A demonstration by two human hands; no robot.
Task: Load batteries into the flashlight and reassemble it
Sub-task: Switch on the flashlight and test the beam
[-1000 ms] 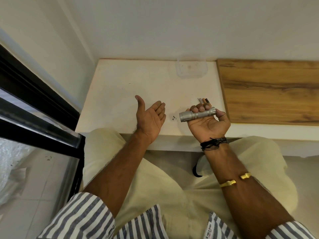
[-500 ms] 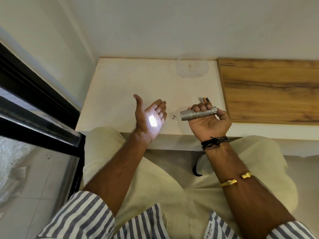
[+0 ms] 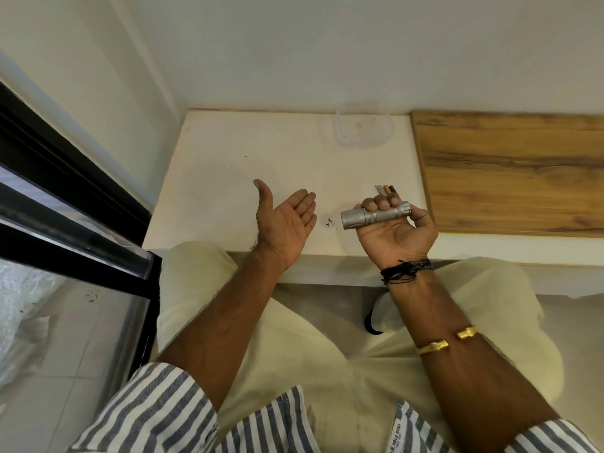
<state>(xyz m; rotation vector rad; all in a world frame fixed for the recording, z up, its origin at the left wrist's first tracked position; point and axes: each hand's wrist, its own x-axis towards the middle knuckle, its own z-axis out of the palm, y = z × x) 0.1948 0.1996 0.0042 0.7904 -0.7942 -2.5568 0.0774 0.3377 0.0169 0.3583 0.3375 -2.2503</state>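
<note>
1. Right hand point(image 3: 397, 233), palm up, curls its fingers over the silver flashlight point(image 3: 376, 214) and holds it level above the near edge of the white table point(image 3: 245, 152), with the thumb at the tail end.
2. Left hand point(image 3: 284, 223) stands open just beside the flashlight's head, palm turned toward it, holding nothing.
3. The flashlight looks assembled in one piece, so the step is likely a test. Keep the head aimed square at the left palm, hold the body steady, and press the tail firmly with the thumb.
4. No spot of light shows on the palm at present. If the test fails, cell direction and tail-cap tightness are worth checking.
5. The thumb covers the tail, the lens faces away from the camera, and any cells inside cannot be seen.
6. Loose batteries point(image 3: 385, 190) lie on the table just beyond the right fingers, partly covered, so their count is unclear.
7. A clear container point(image 3: 362, 129) near the wall is hard to make out.
</note>
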